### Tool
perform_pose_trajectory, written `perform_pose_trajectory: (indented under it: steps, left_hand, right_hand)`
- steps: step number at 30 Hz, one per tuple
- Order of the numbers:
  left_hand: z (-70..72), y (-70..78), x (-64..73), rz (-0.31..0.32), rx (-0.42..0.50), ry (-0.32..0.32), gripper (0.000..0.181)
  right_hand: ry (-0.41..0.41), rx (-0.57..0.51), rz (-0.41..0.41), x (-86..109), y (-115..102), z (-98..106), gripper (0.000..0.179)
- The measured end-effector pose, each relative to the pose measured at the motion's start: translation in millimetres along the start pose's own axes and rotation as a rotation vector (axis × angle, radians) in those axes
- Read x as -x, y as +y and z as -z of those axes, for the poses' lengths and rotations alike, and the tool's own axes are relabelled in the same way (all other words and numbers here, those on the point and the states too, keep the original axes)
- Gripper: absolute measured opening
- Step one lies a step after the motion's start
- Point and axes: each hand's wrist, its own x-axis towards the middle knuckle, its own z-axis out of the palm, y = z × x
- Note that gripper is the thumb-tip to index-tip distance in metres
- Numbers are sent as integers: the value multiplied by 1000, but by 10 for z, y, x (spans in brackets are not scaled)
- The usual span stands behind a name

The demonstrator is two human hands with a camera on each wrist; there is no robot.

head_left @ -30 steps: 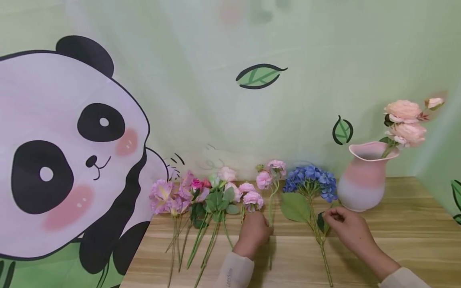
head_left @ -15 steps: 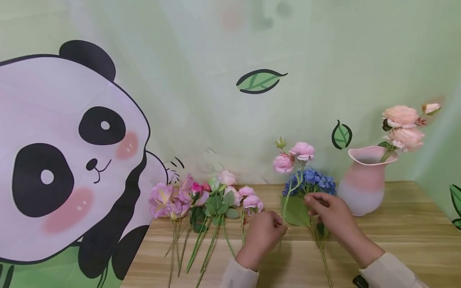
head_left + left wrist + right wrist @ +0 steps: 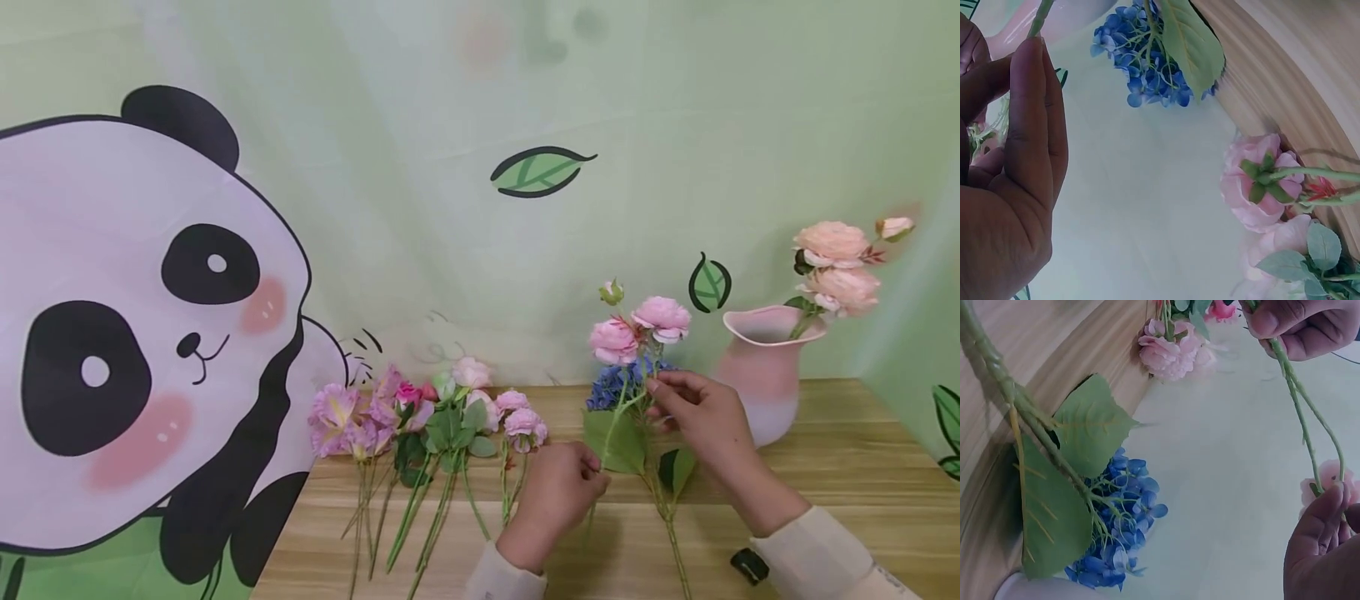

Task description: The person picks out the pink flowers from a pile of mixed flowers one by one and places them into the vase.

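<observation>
A pink artificial flower spray (image 3: 662, 318), with two blooms and a bud, is held upright over the table. My left hand (image 3: 555, 492) pinches its green stem low down; the left wrist view shows the stem (image 3: 1040, 20) between thumb and fingertips. Higher up, just under the blooms, my right hand (image 3: 708, 421) pinches a branch of the stem, as the right wrist view shows where the stem (image 3: 1300, 403) forks. Behind the spray lies a blue hydrangea (image 3: 609, 390) with broad green leaves, partly hidden by the blooms and right hand.
A pink and white vase (image 3: 761, 375) holding peach flowers (image 3: 832, 243) stands at the back right. Purple lilies (image 3: 337, 417), roses (image 3: 472, 372) and another pink spray (image 3: 522, 421) lie on the left of the wooden table (image 3: 847, 467). A small black object (image 3: 748, 567) is near the right sleeve.
The left hand has lifted the pink spray off the table and carried it right, in front of the hydrangea. The right hand has come over from the hydrangea's leaf and now pinches the upper stem.
</observation>
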Motion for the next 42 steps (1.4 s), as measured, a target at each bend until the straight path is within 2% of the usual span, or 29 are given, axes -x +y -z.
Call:
perform_pose_trajectory:
  steps: [5,9,14,17,20,24,28,29,30,32,34,35,36,37,42]
  left_hand:
    - [-39,27,1,-3,31,-17,14]
    - [-44,38,-7,13,84,-62,16]
    - [-34,46,-2,63,124,-129,32]
    - [-28,30,22,92,134,-146,39]
    - [-23,-2,50,105,133,-153,52]
    - [-16,-57,66,97,151,-165,61]
    - [-46,-174,79,52,172,-143,57]
    - [-117,-276,64,5,151,-116,57]
    - [-129,-307,70,-20,144,-98,57]
    - [-139,-346,84,-45,145,-81,59]
    - [-126,-360,95,-51,151,-92,63]
    - [-114,-361,101,-50,155,-97,63]
    - [-39,-290,126,-11,179,-122,63]
    - [-23,-283,134,8,177,-136,64]
    - [17,-286,173,57,120,-164,62]
  right_hand:
    - [12,-47,41,23,-11,64,43]
    - [32,-60,83,37,-47,134,33]
    - [77,7,182,60,-125,284,28]
    - [118,58,262,60,-206,433,20]
    - [135,-11,295,45,-332,628,5]
    - [173,-144,298,26,-568,880,14]
    - [285,-112,324,7,-834,1052,15]
    - [316,-93,334,1,-897,1082,15]
    - [346,-82,349,-8,-959,1108,14]
    - [411,-70,385,-33,-1071,1152,16]
    - [476,-45,421,-71,-1166,1196,17]
    - [510,-33,443,-99,-1202,1222,19]
    - [544,-25,468,-128,-1232,1253,21]
    - [580,7,486,-156,-1255,1290,23]
    - [715,100,585,-314,-1292,1489,28]
